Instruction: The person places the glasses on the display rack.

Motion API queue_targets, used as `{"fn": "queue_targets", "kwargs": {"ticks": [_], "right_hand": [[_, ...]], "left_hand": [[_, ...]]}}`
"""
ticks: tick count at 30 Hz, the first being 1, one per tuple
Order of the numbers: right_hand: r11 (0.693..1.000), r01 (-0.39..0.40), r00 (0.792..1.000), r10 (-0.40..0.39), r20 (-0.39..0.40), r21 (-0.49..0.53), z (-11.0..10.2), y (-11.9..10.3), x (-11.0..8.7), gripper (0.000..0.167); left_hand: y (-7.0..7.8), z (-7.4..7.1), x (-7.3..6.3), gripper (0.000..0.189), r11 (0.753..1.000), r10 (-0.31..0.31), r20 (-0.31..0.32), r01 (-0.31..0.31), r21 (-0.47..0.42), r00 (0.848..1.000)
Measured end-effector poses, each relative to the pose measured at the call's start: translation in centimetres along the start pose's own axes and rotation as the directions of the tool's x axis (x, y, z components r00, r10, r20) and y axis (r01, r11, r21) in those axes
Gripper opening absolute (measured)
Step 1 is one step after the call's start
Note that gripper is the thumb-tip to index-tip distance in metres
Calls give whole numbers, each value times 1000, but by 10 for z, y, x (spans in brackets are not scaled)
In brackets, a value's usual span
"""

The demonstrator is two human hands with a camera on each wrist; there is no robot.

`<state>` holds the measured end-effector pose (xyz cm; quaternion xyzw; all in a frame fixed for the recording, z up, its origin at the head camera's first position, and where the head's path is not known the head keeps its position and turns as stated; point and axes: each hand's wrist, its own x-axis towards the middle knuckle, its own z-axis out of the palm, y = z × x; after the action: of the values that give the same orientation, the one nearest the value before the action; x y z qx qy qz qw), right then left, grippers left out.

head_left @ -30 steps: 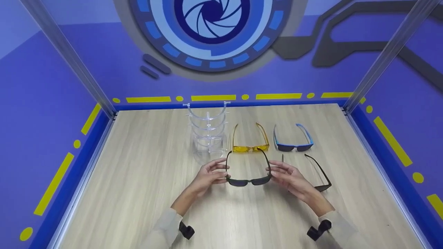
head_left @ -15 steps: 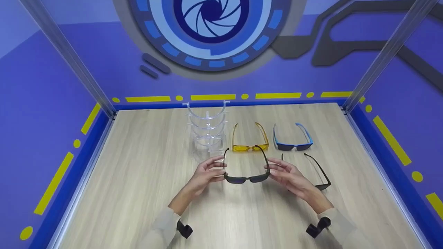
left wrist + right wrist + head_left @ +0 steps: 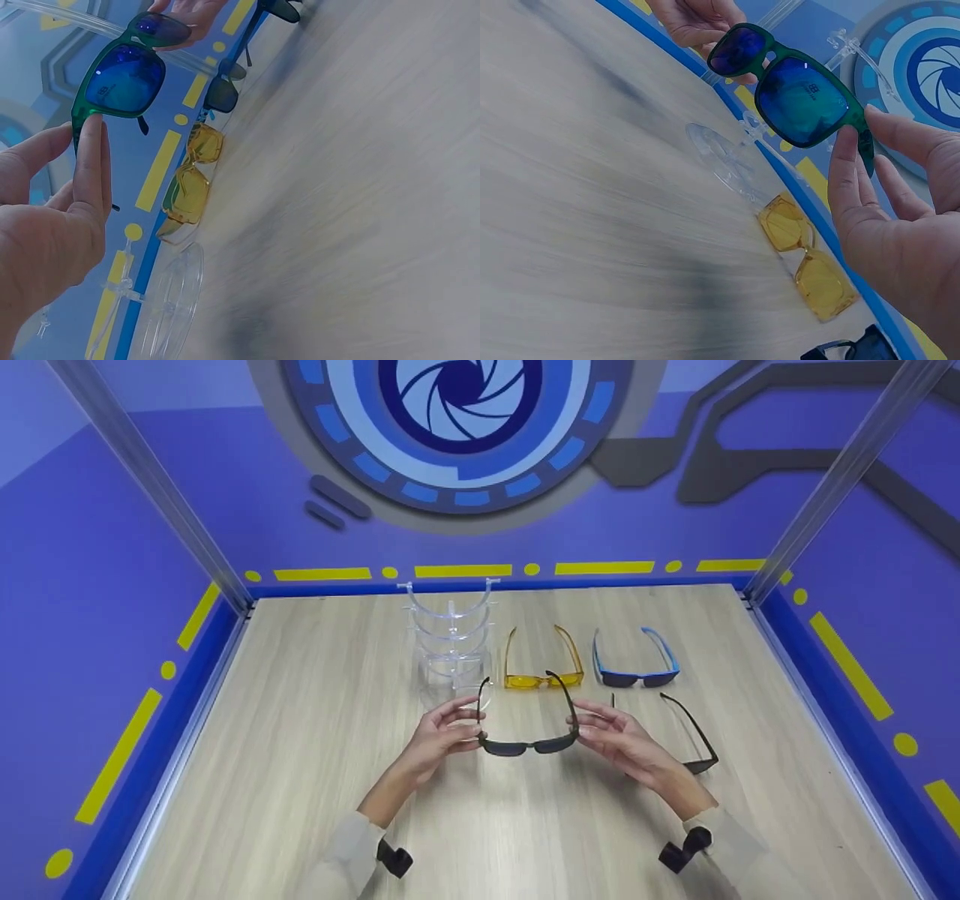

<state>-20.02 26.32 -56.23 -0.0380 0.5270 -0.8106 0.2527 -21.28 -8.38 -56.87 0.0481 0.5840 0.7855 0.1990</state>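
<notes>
Both hands hold one pair of dark green sunglasses up over the table, temples spread and pointing away from the person. The wrist views show mirrored blue-green lenses. My left hand pinches the frame at its left hinge, between thumb and fingers. At the opposite hinge my right hand pinches it the same way. Just beyond lie yellow-lensed glasses, their temples open. A clear tiered display stand rises behind the left hand, with no glasses on its visible arms.
Blue-framed sunglasses lie at the back right. Another black pair sits nearer, partly hidden by the right hand. Blue walls with yellow marks and metal corner posts enclose the wooden table.
Both hands have carried the sunglasses a little to the left and slightly away from the person, toward the stand. The grip is unchanged, and the other glasses have stayed put.
</notes>
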Motion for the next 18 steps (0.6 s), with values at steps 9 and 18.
{"fn": "queue_targets", "kwargs": {"ticks": [9, 18], "right_hand": [[1000, -4, 1000, 4, 0, -16, 6, 3, 7, 50], [997, -40, 998, 37, -45, -58, 14, 8, 19, 59]], "left_hand": [[2, -9, -5, 64, 1000, -11, -30, 12, 21, 999], [3, -19, -7, 65, 1000, 3, -55, -2, 21, 998]]}}
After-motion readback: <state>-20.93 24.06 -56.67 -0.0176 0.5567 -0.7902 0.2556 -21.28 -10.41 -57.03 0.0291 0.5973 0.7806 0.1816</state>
